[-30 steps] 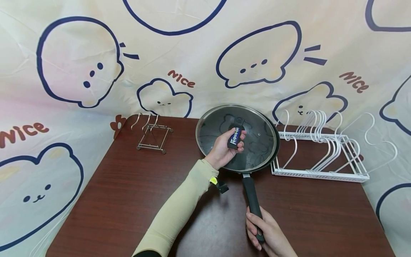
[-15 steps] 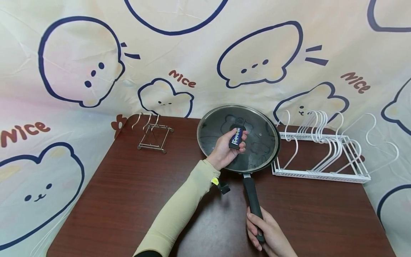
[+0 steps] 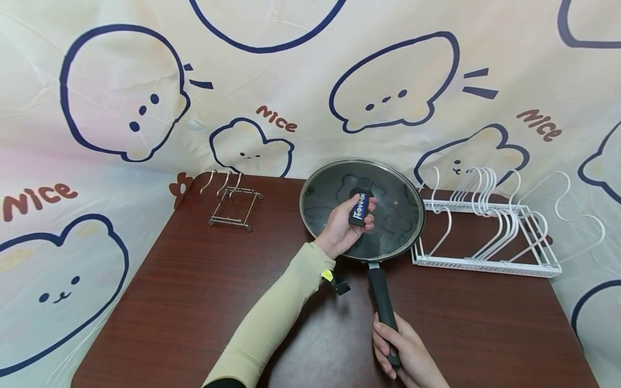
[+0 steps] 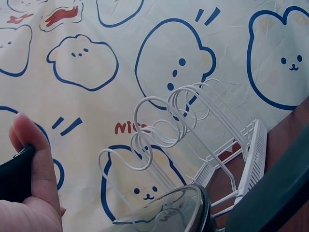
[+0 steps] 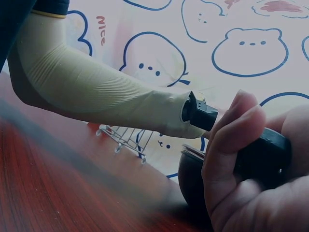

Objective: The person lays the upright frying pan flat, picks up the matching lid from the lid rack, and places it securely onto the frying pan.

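Note:
A frying pan with a glass lid [image 3: 388, 226] on it is at the back middle of the table in the head view. My left hand [image 3: 342, 226] holds the lid's black knob [image 3: 359, 209], which has a printed label, fingers wrapped round it. At the front, my right hand [image 3: 405, 345] grips the pan's long black handle [image 3: 380, 291] near its end. From the left wrist, the lid's edge [image 4: 193, 208] shows low in the picture, with the hand [image 4: 38, 193] at the left. In the right wrist view, fingers [image 5: 224, 140] curl over the handle [image 5: 265, 154] beside the dark pan [image 5: 190, 176].
A white wire rack [image 3: 485, 263] with curved loops stands just right of the pan. Back left is a small metal rack [image 3: 228, 221] with hooks. The brown table [image 3: 194, 280] meets a patterned cloth [image 3: 242, 64] behind. A small black device [image 3: 341, 285] hangs at the left wrist.

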Action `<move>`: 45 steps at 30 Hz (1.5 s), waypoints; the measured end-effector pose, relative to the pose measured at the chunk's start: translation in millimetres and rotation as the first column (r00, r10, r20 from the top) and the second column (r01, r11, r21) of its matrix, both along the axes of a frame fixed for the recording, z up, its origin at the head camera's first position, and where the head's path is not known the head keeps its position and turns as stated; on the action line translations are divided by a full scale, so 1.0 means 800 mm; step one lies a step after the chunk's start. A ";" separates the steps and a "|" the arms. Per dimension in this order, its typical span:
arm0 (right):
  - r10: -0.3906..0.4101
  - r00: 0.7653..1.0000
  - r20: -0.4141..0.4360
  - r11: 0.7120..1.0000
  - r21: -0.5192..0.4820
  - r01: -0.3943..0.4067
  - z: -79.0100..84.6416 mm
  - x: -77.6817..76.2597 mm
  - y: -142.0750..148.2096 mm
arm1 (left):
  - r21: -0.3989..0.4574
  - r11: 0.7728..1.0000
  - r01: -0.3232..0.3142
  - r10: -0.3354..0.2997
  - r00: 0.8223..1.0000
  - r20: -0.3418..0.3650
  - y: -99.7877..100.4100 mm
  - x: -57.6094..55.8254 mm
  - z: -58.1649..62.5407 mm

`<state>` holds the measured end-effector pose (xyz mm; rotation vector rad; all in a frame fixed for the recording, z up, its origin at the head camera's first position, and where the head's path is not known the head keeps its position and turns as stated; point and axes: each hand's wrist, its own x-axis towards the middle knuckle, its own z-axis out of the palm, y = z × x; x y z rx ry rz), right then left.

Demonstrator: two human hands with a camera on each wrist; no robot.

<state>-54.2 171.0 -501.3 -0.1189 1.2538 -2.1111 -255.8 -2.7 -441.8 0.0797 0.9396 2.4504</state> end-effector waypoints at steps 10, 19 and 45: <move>0.002 1.000 0.003 1.000 -0.005 -0.002 -0.001 0.000 0.001 | -0.008 1.000 0.003 -0.003 1.000 -0.020 0.002 0.000 -0.002; 0.015 1.000 0.003 1.000 -0.019 -0.014 -0.002 -0.001 0.002 | -0.010 1.000 0.001 -0.002 1.000 -0.031 0.003 0.001 -0.003; -0.005 0.999 0.048 1.000 0.015 0.004 0.000 -0.002 -0.001 | -0.004 1.000 -0.022 0.022 0.999 -0.041 0.008 -0.002 -0.010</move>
